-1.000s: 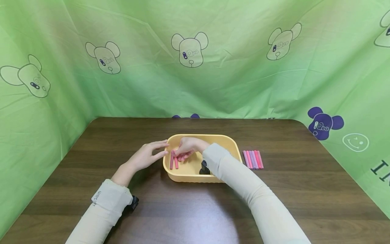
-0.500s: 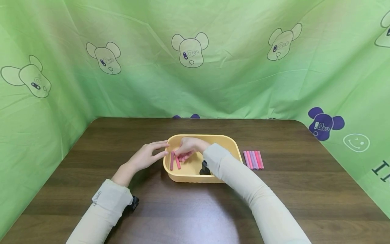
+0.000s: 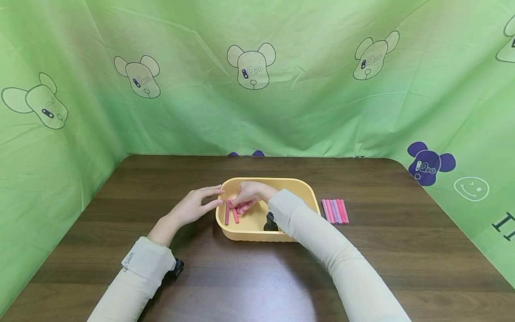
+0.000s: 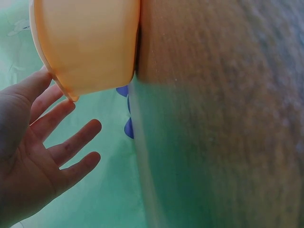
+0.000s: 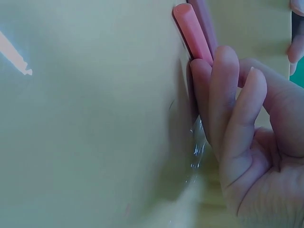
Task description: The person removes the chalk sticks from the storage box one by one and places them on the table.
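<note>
Inside the yellow plastic bin (image 3: 257, 235), my right hand (image 3: 247, 196) pinches a coral-pink chalk-like stick (image 5: 194, 31) near its far end. The stick lies low over the bin's floor, slightly slanted. A mauve stick (image 3: 227, 212) lies just left of it, along the bin's left wall. My fingers hide part of the pink stick. Outside the bin, my left hand (image 3: 192, 206) touches the left rim with fingertips, its fingers fairly straight and spread. In the left wrist view, the thumb and a finger meet the rim (image 4: 71, 96) while two other fingers stand off it.
Several pink and purple sticks (image 3: 335, 211) lie side by side on the brown wooden table (image 3: 257, 277), right of the bin. A black wrist camera (image 3: 270, 222) hangs under the right sleeve inside the bin. Green patterned cloth (image 3: 257, 120) surrounds the table's back and sides.
The near end of the pink stick has swung slightly right, away from the mauve stick, while my right hand keeps its place. My left hand has stayed at the rim.
</note>
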### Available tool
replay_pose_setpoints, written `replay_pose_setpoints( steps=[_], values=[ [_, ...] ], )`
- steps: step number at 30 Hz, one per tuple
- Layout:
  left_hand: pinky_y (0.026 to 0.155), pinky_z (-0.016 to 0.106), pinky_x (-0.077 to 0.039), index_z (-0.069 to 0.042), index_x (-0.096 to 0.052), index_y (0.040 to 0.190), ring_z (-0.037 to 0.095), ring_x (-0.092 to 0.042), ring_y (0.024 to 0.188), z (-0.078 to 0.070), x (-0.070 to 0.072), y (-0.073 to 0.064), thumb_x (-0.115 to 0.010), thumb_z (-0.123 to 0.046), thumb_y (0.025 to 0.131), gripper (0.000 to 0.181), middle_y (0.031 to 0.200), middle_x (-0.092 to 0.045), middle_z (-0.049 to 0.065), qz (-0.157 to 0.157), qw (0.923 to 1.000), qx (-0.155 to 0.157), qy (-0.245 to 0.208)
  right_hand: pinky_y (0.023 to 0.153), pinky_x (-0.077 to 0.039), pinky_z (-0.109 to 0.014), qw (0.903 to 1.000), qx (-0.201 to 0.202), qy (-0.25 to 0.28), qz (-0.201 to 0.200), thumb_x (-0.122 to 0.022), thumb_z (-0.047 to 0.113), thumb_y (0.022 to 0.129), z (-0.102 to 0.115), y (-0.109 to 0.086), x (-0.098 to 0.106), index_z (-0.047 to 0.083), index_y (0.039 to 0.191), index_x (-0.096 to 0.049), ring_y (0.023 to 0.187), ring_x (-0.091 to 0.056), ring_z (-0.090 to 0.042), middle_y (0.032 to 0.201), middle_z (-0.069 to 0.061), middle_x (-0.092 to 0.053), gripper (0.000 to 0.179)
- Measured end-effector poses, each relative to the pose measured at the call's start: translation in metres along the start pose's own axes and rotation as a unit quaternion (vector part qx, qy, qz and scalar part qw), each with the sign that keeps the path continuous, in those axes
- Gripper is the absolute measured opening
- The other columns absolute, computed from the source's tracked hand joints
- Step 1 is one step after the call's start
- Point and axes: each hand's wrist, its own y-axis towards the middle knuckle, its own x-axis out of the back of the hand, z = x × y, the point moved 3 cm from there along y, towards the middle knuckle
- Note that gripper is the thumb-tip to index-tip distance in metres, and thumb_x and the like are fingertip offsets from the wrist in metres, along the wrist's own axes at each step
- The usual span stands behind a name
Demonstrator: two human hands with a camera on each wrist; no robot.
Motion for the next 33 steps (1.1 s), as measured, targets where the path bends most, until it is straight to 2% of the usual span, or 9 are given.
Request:
replay_pose_setpoints(
  steps=[8, 12, 23, 33],
  values=[
    [0.109, 0.048, -0.036, -0.005, -0.058, 0.126, 0.031, -0.046, 0.130, 0.000, -0.001, -0.001, -0.060, -0.022, 0.091, 0.039, 0.140, -0.049, 0.014, 0.005, 1.0000, 0.001, -0.001, 0.046, -0.045, -0.010, 0.9995, 0.017, -0.019, 0.017, -0.060, 0.012, 0.087, 0.000, -0.003, 0.002, 0.006, 0.067, -0.065, 0.045, -0.055, -0.001, 0.054, 0.002, -0.064, 0.022],
    [0.109, 0.047, -0.036, -0.005, -0.058, 0.126, 0.031, -0.046, 0.130, 0.000, -0.001, -0.001, -0.060, -0.023, 0.091, 0.039, 0.140, -0.049, 0.013, 0.004, 1.0000, -0.002, 0.000, 0.044, -0.042, -0.009, 0.9990, 0.035, -0.010, 0.027, -0.057, 0.012, 0.089, 0.000, -0.007, 0.006, 0.005, 0.068, -0.065, 0.044, -0.053, 0.000, 0.054, 0.002, -0.063, 0.024],
    [0.109, 0.047, -0.037, -0.005, -0.058, 0.126, 0.031, -0.046, 0.130, 0.000, 0.000, -0.001, -0.060, -0.023, 0.091, 0.040, 0.140, -0.050, 0.013, 0.002, 1.0000, -0.004, 0.001, 0.046, -0.042, -0.009, 0.9975, 0.069, 0.010, 0.017, -0.057, 0.011, 0.091, 0.002, -0.021, 0.021, -0.005, 0.090, -0.067, 0.047, -0.052, 0.000, 0.059, 0.002, -0.064, 0.018],
    [0.109, 0.047, -0.037, -0.005, -0.058, 0.127, 0.031, -0.046, 0.131, -0.001, 0.001, -0.001, -0.060, -0.023, 0.091, 0.040, 0.140, -0.049, 0.013, 0.004, 1.0000, 0.000, 0.000, 0.047, -0.043, -0.009, 0.9962, 0.082, 0.028, 0.008, -0.056, 0.010, 0.091, -0.003, -0.032, 0.034, -0.005, 0.093, -0.065, 0.051, -0.056, -0.001, 0.063, 0.001, -0.066, 0.018]
  ],
)
